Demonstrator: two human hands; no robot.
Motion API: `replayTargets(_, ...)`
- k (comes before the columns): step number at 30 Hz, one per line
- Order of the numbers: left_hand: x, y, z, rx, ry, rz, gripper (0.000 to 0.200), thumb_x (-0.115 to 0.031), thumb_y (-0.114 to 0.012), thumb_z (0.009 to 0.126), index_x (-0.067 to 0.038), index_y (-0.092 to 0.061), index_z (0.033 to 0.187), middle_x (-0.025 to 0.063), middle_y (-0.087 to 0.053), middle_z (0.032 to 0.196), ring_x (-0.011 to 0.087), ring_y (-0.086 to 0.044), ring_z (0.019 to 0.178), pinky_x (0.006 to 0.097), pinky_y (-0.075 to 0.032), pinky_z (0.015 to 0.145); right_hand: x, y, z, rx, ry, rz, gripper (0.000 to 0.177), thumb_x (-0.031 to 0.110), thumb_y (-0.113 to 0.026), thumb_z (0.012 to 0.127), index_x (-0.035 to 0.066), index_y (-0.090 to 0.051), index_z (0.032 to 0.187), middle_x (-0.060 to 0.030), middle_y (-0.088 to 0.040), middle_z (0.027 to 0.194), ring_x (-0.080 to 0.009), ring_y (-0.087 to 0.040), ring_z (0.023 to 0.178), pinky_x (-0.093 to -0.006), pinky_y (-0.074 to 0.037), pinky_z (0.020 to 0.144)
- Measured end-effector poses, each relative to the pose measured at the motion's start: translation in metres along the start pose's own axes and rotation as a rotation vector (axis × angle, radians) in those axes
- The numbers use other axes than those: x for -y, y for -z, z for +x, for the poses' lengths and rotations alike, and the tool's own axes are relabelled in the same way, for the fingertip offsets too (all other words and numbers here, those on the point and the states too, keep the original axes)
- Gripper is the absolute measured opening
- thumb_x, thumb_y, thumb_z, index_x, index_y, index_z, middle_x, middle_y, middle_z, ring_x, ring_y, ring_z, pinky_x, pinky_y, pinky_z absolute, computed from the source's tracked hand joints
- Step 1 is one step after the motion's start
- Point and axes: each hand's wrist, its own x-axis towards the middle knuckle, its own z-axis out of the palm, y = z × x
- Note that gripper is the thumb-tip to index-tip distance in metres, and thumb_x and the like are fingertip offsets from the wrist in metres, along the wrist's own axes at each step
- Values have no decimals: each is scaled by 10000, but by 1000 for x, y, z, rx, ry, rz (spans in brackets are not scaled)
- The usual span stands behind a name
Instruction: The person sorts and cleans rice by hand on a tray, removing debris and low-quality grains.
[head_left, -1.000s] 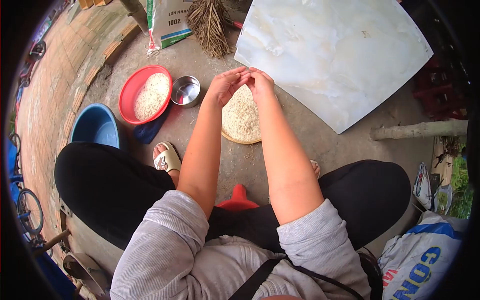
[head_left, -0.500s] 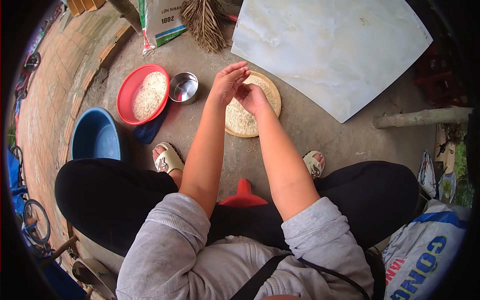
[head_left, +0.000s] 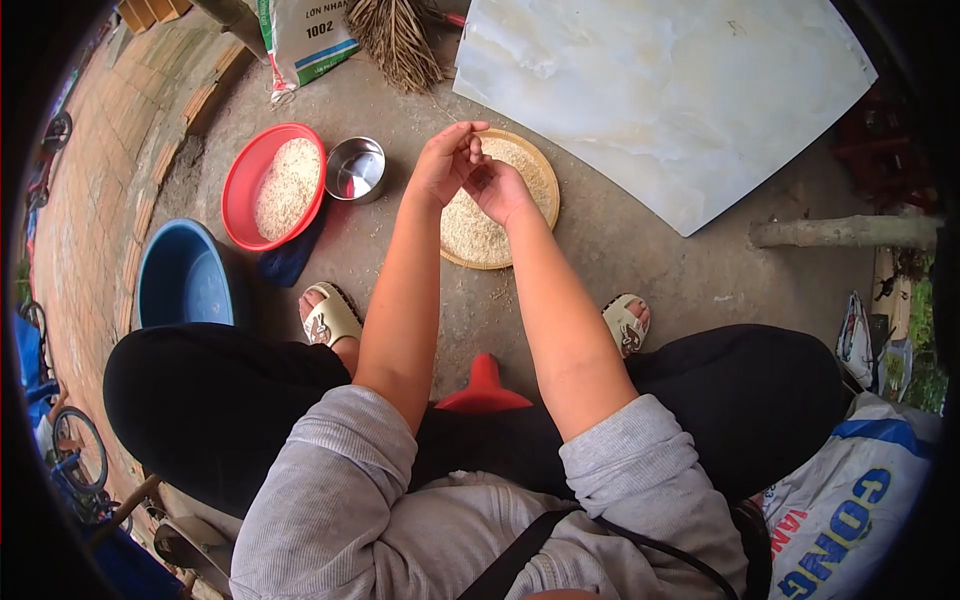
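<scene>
Head: grain (head_left: pixel 474 232) blw R grip (head_left: pixel 503 192)

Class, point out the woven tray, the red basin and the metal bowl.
Woven tray (head_left: pixel 553 190): head view, on its right rim.
Red basin (head_left: pixel 244 187): head view, on its bare inner wall.
Metal bowl (head_left: pixel 354 168): head view, on its inside.

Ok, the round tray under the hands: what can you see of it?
The round tray is shallow and tan-yellow, with a narrow rim; it looks woven. It appears to lie flat on the grey floor, mostly covered with pale grain. The hands block its upper left; contact isn't clear.
</scene>
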Motion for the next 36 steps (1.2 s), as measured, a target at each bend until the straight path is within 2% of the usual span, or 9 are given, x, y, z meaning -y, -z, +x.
replayTargets(6,-7,-26,-6,6,14,54,429,-242,-431,964,-10,-438,1324,166,-630,1123,236,-578,1098,339,-438,931,-6,0,10,19,7,-35,232,168,-403,941,-1,-539,1023,-113,-580,979,-222,-570,940,-364,-494,912)
replayTargets(10,-10,-25,-3,-27,-38,81,423,-205,-441,954,-7,-440,1327,169,-602,1176,261,-527,1180,360,-378,1004,-3,5,12,-4,-24,13,298,184,-378,954,-40,-528,1082,-146,-587,1034,-247,-575,991,-367,-483,938)
replayTargets(12,-18,-15,-1,-161,-70,312,348,-157,-475,934,-21,-521,1251,130,-631,1120,197,-577,1061,311,-445,892,2,6,8,81,8,46,353,194,-365,959,-78,-503,1136,-186,-580,1107,-274,-567,1063,-381,-464,977)
replayTargets(13,-18,-4,2,-264,-52,455,270,-109,-537,892,-22,-596,1140,77,-655,1014,139,-594,892,272,-463,798,2,8,8,72,27,65,416,233,-351,968,-89,-475,1201,-204,-564,1167,-291,-553,1112,-394,-437,1013)
replayTargets(17,-9,15,-1,-226,-1,860,149,-87,-627,816,-11,-675,935,22,-655,801,92,-563,667,218,-456,608,11,18,11,98,60,131,536,347,-321,977,-72,-416,1298,-194,-546,1215,-281,-540,1123,-378,-433,1001)
replayTargets(21,15,6,-6,-137,-28,1208,153,-144,-718,744,-34,-715,851,37,-650,694,92,-544,602,265,-437,556,19,27,16,188,56,122,653,446,-292,970,-76,-350,1358,-214,-485,1312,-285,-509,1162,-358,-399,1009)
replayTargets(26,40,0,-6,-249,-182,1424,195,-181,-747,698,-61,-731,851,118,-672,746,201,-610,619,330,-484,611,21,22,7,162,65,41,804,573,-263,938,-90,-286,1392,-229,-383,1413,-310,-468,1198,-372,-324,1044)
replayTargets(31,49,-10,0,-457,61,1624,163,-188,-731,676,-91,-737,806,121,-687,798,250,-669,729,356,-519,654,15,27,14,73,46,-85,857,623,-290,914,-101,-321,1371,-197,-507,1278,-273,-508,1101,-354,-350,997)
replayTargets(36,66,-20,5,-475,192,1804,113,-183,-684,681,-123,-732,765,132,-683,792,270,-670,754,372,-531,658,11,32,12,-30,15,-177,917,684,-331,875,-98,-363,1351,-142,-591,1103,-228,-531,992,-341,-365,968)
